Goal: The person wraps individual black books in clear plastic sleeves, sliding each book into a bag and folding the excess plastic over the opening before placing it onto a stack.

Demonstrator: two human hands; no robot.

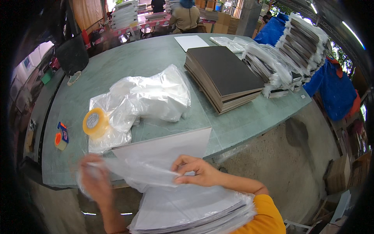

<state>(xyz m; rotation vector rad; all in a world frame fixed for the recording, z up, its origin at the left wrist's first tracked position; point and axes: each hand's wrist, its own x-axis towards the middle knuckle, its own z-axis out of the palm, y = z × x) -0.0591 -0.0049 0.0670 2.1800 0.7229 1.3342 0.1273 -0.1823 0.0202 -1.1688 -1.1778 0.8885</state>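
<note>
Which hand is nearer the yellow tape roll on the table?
Left. The left hand, blurred and gripping the clear plastic bag, sits just below the yellow tape roll. The right hand pinches the same bag farther to the right.

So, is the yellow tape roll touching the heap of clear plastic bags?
Touching. The head view shows the tape roll resting on the flat edge of the plastic bags, with no gap between them.

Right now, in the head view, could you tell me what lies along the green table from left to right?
Orange tape dispenser → yellow tape roll → crumpled clear plastic bags → stack of dark boards → bagged bundles.
</note>
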